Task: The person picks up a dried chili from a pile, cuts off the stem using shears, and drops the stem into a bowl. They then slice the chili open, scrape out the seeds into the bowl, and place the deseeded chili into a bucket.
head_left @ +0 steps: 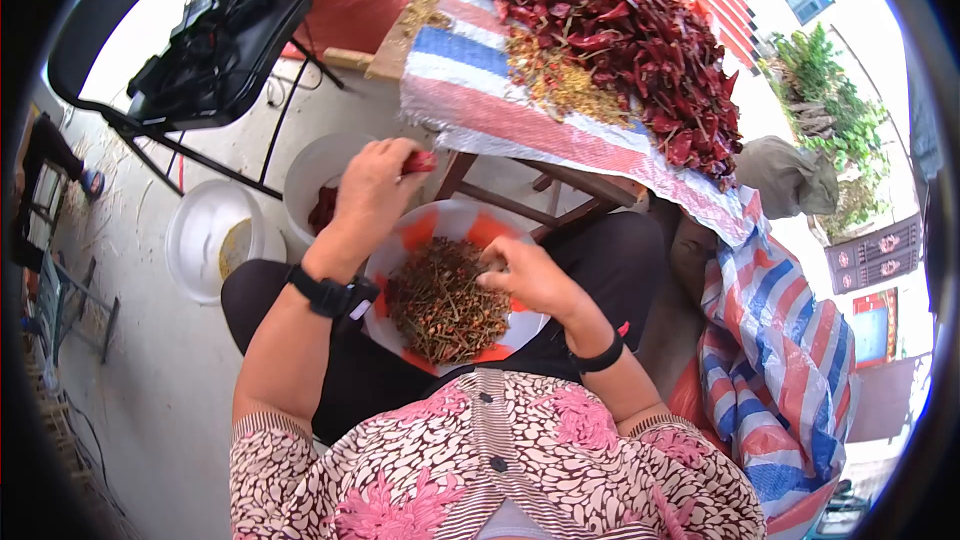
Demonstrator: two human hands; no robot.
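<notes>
Between my knees rests an orange-and-white basin (400,235) holding a heap of stems and small bits (448,302). My left hand (375,185) is raised above the basin's far left edge, its fingers closed on a red dried chili (419,162). Over the right part of the heap hangs my right hand (520,272), thumb and fingertips curled close together; whatever they may hold is too small to name. Beyond the basin, a large pile of dark red dried chilies (630,40) lies on a striped sheet (520,130), with yellow seeds (570,85) beside it.
Left of the basin stand a white bucket (305,165) with some red chilies inside and a second white tub (195,240). A black folding chair (90,35) carries a black bag and cables. Striped cloth (780,370) hangs at the right. Another person's foot (93,182) shows far left.
</notes>
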